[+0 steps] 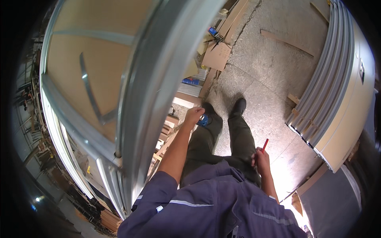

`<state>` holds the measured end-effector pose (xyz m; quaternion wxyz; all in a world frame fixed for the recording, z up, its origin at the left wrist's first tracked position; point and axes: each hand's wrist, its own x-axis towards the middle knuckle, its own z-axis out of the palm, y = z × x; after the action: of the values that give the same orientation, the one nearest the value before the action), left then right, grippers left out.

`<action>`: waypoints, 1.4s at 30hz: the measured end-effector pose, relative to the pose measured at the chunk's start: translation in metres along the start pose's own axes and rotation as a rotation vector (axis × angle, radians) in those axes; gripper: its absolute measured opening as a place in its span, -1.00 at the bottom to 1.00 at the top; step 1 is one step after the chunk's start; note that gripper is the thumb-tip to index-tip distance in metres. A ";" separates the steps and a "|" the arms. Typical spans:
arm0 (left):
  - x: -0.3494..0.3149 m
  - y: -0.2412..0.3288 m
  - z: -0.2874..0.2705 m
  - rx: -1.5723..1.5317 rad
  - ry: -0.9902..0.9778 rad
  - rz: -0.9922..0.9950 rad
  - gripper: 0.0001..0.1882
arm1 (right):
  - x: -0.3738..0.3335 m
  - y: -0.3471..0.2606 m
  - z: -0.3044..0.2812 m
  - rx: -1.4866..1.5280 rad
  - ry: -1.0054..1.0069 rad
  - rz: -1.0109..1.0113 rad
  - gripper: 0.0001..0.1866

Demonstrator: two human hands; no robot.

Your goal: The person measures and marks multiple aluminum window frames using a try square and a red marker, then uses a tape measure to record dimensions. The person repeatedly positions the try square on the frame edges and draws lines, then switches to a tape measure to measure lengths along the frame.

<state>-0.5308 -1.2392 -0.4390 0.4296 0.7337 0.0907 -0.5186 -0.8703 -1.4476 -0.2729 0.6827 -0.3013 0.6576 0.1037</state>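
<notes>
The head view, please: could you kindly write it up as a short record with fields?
Left hand: curled at a small blue object; grip unclear
Right hand: closed on a slim red stick, its end pointing up
Left side: large metal-framed panel
Right side: stacked panels with grey edges
Floor: grey, cracked, with a thin brown strip lying on it
</notes>
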 end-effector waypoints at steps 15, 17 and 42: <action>0.395 -0.087 0.020 -0.060 0.001 0.079 -0.74 | 0.127 0.001 -0.046 0.144 0.221 0.011 -0.72; 0.436 -0.093 0.018 -0.160 0.029 -0.010 -0.73 | 0.146 -0.004 -0.050 0.167 0.189 0.019 -0.79; 0.523 -0.059 0.027 -0.339 0.091 -0.362 -0.66 | 0.186 0.044 -0.099 0.212 0.288 -0.012 -0.86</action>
<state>-0.3504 -1.3859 -0.9125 0.4422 0.6454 0.3256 -0.5309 -0.9551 -1.5142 -0.4593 0.6101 -0.2434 0.7539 -0.0144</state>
